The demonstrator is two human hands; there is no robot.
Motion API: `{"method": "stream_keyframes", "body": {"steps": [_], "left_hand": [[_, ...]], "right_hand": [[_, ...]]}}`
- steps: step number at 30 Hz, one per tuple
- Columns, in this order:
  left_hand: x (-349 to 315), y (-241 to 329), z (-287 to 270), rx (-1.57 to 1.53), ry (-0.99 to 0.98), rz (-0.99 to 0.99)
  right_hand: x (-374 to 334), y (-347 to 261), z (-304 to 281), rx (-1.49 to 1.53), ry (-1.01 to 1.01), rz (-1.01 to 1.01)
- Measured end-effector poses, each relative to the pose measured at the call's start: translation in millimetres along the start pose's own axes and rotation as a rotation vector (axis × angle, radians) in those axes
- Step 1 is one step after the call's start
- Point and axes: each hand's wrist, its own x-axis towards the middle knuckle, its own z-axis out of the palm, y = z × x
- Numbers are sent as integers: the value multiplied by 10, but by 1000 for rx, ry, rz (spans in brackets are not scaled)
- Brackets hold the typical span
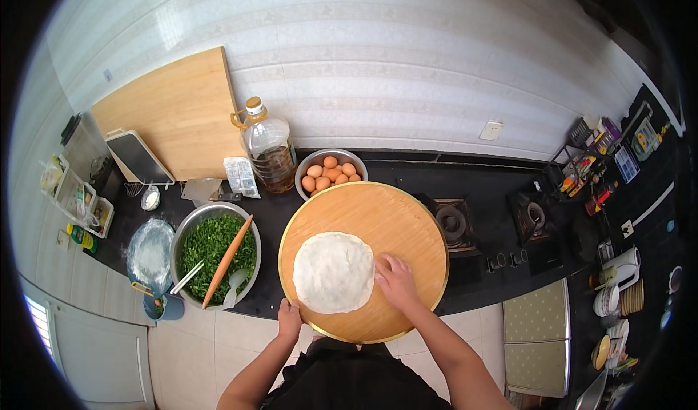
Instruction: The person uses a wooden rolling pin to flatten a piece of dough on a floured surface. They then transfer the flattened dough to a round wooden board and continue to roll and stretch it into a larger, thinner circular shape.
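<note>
A flat round of pale dough (334, 272) lies left of centre on a large round wooden board (363, 210) with a yellow rim. The board is held out over the counter's front edge. My left hand (289, 320) grips the near left rim of the board, its lower fingers hidden. My right hand (396, 282) rests on the board, fingers stretched out and fingertips at the dough's right edge. To the left stands a steel bowl of chopped greens (200, 239). Across it lie a wooden rolling pin (227, 262), chopsticks (188, 277) and a pale spoon (235, 286).
Behind the board stand a bowl of brown eggs (331, 173) and a large oil bottle (269, 148). A floury basin (151, 250) is at far left. Gas burners (452, 223) lie right of the board. A rectangular board (171, 112) leans on the wall; stacked bowls (607, 301) are at far right.
</note>
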Motion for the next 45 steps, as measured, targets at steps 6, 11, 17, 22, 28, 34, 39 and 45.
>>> {"method": "stream_keyframes", "body": {"steps": [6,11,17,22,28,34,39,45], "left_hand": [[54,-107,-24,31,2,35],[75,-152,-28,22,-2,54],[118,-205,-47,41,-10,45],[116,-244,-43,-7,-18,54],[0,-97,-39,43,279,149],[118,856,56,520,22,890],[632,1460,717,547,-395,1045],[1257,1446,1436,748,-712,1184]], "right_hand": [[56,7,0,-48,-60,-30],[149,-39,-36,-68,-83,-6],[208,-8,23,-87,-113,-2],[256,-32,37,-67,-72,24],[348,-29,51,103,14,69],[461,53,134,375,130,255],[495,60,233,149,242,171],[591,-39,207,209,166,332]]}}
